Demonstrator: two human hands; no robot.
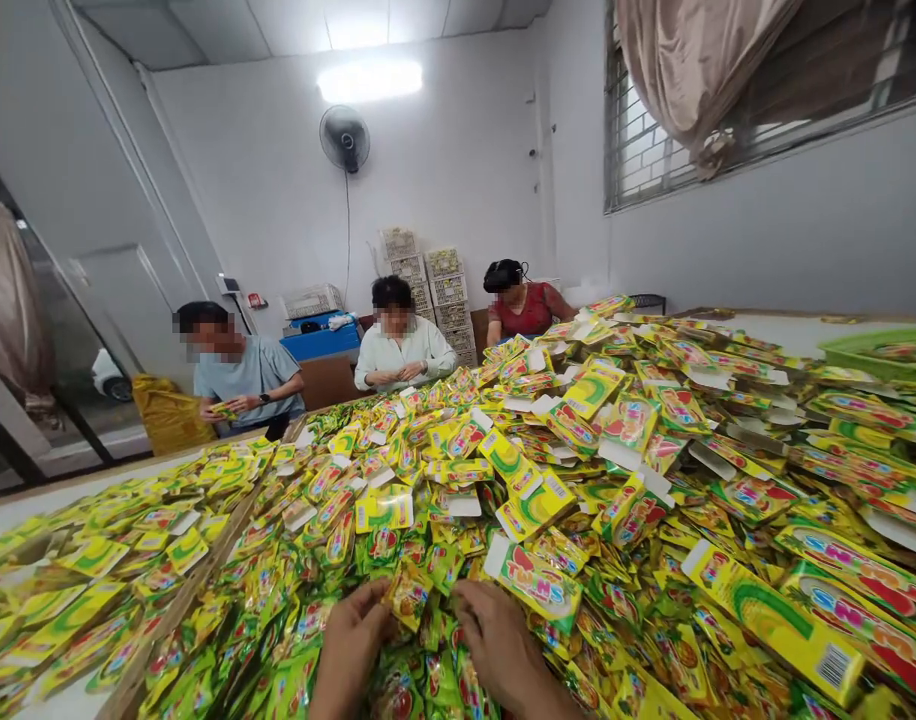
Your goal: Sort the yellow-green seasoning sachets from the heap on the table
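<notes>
A huge heap of yellow-green snack sachets and flat printed cartons covers the table point(23, 510). At the bottom centre my left hand point(353, 630) pinches a small yellow sachet point(409, 595) by its left edge. My right hand point(495, 640) lies just right of it, fingers curled down onto the pile beside the same sachet. A yellow carton with a white flap point(533, 580) lies right beside my right hand.
Three people sit at the far side of the table, each handling packets: one in grey point(240, 370), one in white point(402, 350), one in red point(525, 305). A green basket point(878, 350) stands at far right. White crates point(428, 275) are stacked against the back wall under a fan point(345, 138).
</notes>
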